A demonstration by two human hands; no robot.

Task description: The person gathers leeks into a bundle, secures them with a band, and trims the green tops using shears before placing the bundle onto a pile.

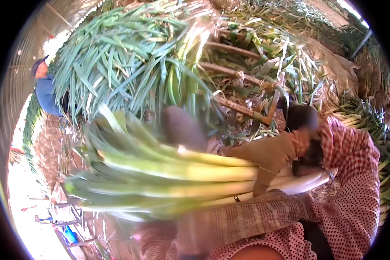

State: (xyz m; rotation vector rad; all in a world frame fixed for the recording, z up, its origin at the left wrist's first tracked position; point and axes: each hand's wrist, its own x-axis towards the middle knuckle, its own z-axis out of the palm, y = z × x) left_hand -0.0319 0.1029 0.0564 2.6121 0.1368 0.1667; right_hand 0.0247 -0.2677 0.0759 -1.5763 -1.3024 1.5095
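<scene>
A thick bundle of leeks (182,173) lies across my lap, its green leaves pointing left and its white stems to the right. A brown wrap (266,158) lies around part of the stems. At the wrap's upper right edge is my right hand (302,134), blurred, its fingers closed on the wrap beneath a red checked cuff (349,143). The root ends (323,180) show below this hand. My left sleeve (156,242) is smeared by motion at the lower left; I cannot make out the left hand's fingers. A dark blurred shape (184,128) stands behind the leeks.
A large heap of leeks (121,65) rises ahead. Beside it is a rusty metal frame (234,73) among loose leaves. More leeks (385,173) lie at the far right. A person in blue (50,93) is beyond the heap. A metal stand (76,221) is at lower left.
</scene>
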